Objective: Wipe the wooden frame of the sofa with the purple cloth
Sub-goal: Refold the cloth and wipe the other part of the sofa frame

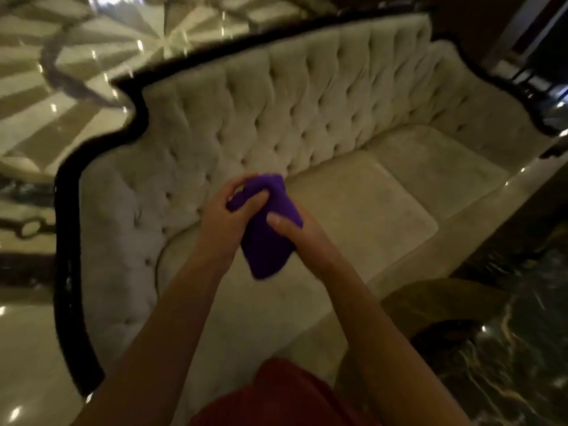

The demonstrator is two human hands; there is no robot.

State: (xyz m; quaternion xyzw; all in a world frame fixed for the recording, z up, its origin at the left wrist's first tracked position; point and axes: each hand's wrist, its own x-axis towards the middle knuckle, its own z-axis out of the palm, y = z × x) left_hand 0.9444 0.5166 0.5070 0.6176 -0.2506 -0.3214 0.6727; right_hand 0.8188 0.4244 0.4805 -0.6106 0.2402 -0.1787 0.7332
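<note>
A purple cloth (266, 241) hangs bunched in the air above the sofa's seat cushions, held by both hands. My left hand (229, 215) grips its upper part, fingers curled into the fabric. My right hand (295, 230) clasps the cloth's right side with the thumb on top. The dark wooden frame (66, 241) runs around the cream tufted sofa (307, 96), along the left arm and the curved top of the backrest. Both hands are well away from the frame, over the left seat cushion (353, 216).
Glossy patterned marble floor (46, 124) lies behind and left of the sofa. Dark veined marble floor (507, 348) is at the right. A round dark furniture piece (442, 305) stands close to the sofa's front at lower right. Red clothing (282, 398) shows at the bottom.
</note>
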